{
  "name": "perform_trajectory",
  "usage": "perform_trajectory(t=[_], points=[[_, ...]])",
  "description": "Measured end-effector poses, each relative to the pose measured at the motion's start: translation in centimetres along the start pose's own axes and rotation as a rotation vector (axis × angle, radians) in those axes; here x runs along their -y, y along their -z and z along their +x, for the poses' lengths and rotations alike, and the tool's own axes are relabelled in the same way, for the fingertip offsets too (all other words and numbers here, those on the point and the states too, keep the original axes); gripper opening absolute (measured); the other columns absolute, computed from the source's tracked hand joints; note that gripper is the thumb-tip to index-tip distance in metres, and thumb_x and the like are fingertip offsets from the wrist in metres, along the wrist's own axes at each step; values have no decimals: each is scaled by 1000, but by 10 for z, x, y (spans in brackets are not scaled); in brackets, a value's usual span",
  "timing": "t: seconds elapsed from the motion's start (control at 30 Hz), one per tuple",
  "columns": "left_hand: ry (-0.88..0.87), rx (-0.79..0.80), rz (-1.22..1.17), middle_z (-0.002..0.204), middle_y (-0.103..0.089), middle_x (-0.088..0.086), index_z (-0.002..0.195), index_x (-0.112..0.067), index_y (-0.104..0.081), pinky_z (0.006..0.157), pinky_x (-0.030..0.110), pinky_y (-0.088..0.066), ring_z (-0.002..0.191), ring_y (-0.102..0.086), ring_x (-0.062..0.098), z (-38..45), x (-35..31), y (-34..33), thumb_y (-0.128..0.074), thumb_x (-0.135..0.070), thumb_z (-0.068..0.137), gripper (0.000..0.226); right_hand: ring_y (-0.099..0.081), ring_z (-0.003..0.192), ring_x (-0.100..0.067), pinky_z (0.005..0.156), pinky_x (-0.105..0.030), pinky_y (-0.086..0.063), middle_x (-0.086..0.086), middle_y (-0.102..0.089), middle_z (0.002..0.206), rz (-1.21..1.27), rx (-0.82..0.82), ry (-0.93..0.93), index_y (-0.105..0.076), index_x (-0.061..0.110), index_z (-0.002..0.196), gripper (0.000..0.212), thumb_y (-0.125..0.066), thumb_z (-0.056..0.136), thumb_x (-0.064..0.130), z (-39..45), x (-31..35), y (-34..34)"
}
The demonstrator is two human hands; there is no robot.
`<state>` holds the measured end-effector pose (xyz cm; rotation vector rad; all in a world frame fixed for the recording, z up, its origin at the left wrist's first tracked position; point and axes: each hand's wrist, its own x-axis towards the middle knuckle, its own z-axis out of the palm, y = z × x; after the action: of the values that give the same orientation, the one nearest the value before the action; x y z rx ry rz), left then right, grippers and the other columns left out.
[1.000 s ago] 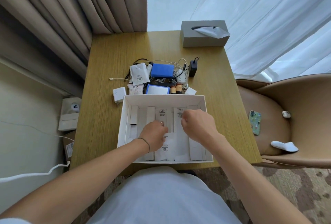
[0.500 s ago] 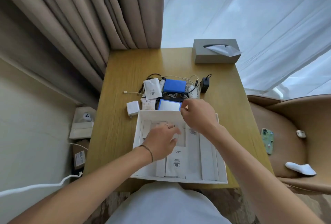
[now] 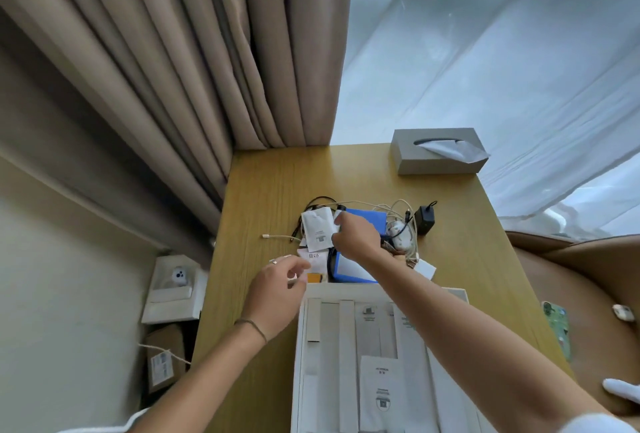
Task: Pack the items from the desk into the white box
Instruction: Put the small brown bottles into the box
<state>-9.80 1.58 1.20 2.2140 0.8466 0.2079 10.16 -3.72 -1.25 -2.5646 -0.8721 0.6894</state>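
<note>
The white box (image 3: pixel 346 290) lies at the near edge of the wooden desk (image 3: pixel 270 190), with flat white packets laid in it. Behind it is a pile: a white pouch (image 3: pixel 316 229), a blue box (image 3: pixel 372 218), a blue-edged white case (image 3: pixel 349 270), tangled cables (image 3: pixel 398 207) and a black adapter (image 3: pixel 425 219). My right hand (image 3: pixel 356 237) reaches over the pile, fingers curled at the pouch's right edge; what they pinch is hidden. My left hand (image 3: pixel 277 289) hovers left of the box's far corner, fingers apart, with a bit of white showing under them.
A grey tissue box (image 3: pixel 436 152) stands at the desk's far right corner. Curtains hang behind the desk. A tan chair (image 3: pixel 588 277) on the right holds a phone (image 3: pixel 557 322). Boxes (image 3: pixel 173 290) sit on the floor to the left.
Both hands have left the box's inside. The right moved forward onto the pile, and the left moved out to the box's far left corner. The view has tilted upward.
</note>
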Motion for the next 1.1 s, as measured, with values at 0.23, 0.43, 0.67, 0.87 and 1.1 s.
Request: perform_trajectory(t=[0.23,0.43,0.67,0.87,1.1], points=[[77,33,-6,99,-65,-15,106,-31,-69,82,23,-55,95,-61,1,4,37,4,-59,-17,95,20,-57,113,-35,76,-42,-46,-15,-52,133,-138,-3,-35,-40,15,140,55,-63,91,19,43,20,-48],[127,85,22,102,-66,-15,105,-31,-70,82,19,-53,94,-59,-2,5,58,0,-60,-19,94,19,-54,118,-35,94,-45,-45,-17,-51,134,-291,-25,-97,-24,18,153,84,-73,86,31,62,25,-70],[155,138,33,99,-66,-17,101,-33,-69,80,21,-54,90,-60,-3,16,68,-4,-60,-20,94,17,-62,105,-36,77,-44,-51,-13,-54,125,-54,-46,-120,-37,18,136,68,-76,80,16,67,15,-73],[214,162,65,98,-68,-13,100,-31,-70,82,29,-57,90,-62,4,30,72,-16,-58,-17,94,19,-66,104,-34,83,-50,-58,-13,-68,117,298,-99,-166,-40,19,138,70,-78,80,8,54,9,-49],[94,120,333,116,-62,-5,120,-28,-59,89,36,-49,112,-51,19,59,62,-46,-59,-18,89,32,-75,74,-14,59,-31,-61,-6,-69,93,1087,-103,-238,-48,25,129,70,-81,77,-6,-12,-2,11]])
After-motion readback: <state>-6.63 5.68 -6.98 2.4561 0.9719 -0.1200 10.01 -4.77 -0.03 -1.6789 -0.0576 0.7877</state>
